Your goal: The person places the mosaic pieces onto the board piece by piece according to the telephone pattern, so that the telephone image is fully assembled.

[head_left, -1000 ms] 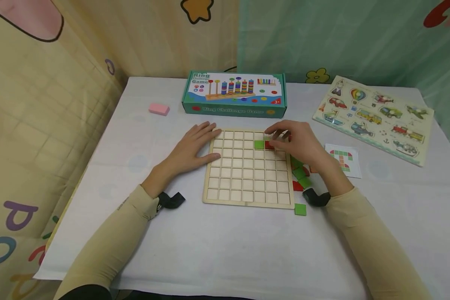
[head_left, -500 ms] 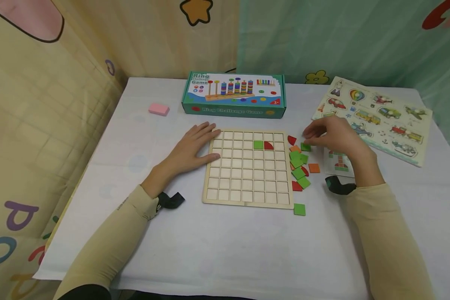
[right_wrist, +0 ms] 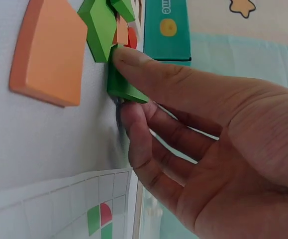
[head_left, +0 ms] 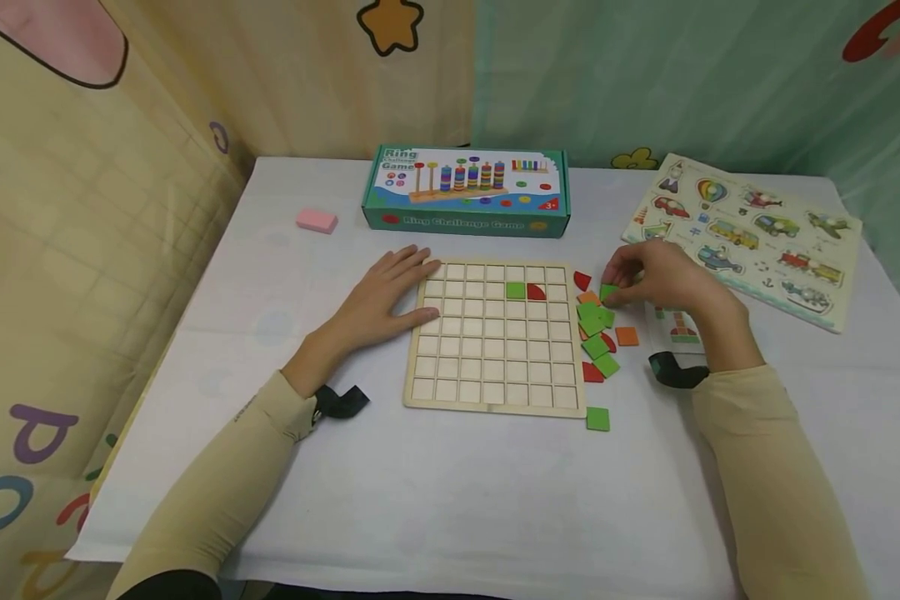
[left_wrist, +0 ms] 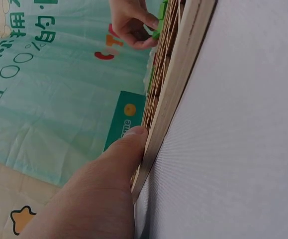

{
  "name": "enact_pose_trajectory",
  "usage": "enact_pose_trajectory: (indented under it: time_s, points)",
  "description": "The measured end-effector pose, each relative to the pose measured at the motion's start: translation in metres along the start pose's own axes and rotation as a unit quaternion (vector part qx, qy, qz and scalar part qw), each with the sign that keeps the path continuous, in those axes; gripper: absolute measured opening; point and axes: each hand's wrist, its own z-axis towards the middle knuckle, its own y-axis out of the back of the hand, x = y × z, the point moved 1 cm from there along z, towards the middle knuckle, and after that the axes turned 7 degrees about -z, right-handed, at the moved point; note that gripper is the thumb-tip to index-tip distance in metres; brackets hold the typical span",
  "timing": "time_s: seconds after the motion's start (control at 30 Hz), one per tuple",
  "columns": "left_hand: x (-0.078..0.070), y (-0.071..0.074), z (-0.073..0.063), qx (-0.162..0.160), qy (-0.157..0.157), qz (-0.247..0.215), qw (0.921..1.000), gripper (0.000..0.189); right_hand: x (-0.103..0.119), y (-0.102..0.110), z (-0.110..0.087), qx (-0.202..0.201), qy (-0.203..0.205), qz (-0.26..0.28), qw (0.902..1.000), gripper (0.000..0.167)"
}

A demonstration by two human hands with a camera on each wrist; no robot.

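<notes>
A wooden grid board [head_left: 480, 367] lies on the white table, with a green square tile [head_left: 515, 291] and a red quarter-circle tile [head_left: 536, 292] in its cells. At the board's left edge rests my left hand [head_left: 390, 296], fingers spread; in the left wrist view its thumb [left_wrist: 129, 144] touches the rim. My right hand [head_left: 663, 279] is right of the board and pinches a green tile [right_wrist: 121, 84] between thumb and fingertips. Several green, orange and red tiles [head_left: 596, 346] lie loose along the board's right side. One green square [head_left: 597, 419] sits by the near right corner.
A pattern card [head_left: 678, 333] lies partly under my right wrist. A picture puzzle board [head_left: 750, 233] is at the back right. Behind the grid stands a green game box [head_left: 465, 223], with a pink block [head_left: 317, 220] to its left.
My right hand has left the red tile on the board and moved right to the loose tiles, where its fingers have closed on a green one. The left hand has stayed put.
</notes>
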Motion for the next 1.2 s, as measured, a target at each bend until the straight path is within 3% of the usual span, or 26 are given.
enact_pose_trajectory:
  time_s: [0.33, 0.57, 0.73, 1.2]
  points:
    - [-0.001, -0.008, 0.005, -0.009, -0.004, 0.007, 0.9999, 0.078, 0.01, 0.004, -0.004, -0.064, 0.028, 0.022, 0.9973, 0.017]
    - [0.001, -0.01, 0.003, -0.017, -0.005, 0.014, 0.9997, 0.078, 0.067, 0.003, 0.015, -0.079, 0.064, 0.057, 0.9932, 0.015]
    - [0.002, -0.011, 0.004, -0.023, -0.015, -0.001, 0.9996, 0.077, 0.103, -0.01, 0.026, -0.083, 0.095, 0.085, 0.9884, 0.011]
    - [0.0, -0.001, -0.001, -0.012, -0.004, 0.01, 0.9999, 0.078, 0.119, -0.05, 0.05, -0.063, 0.11, 0.059, 0.9902, 0.007]
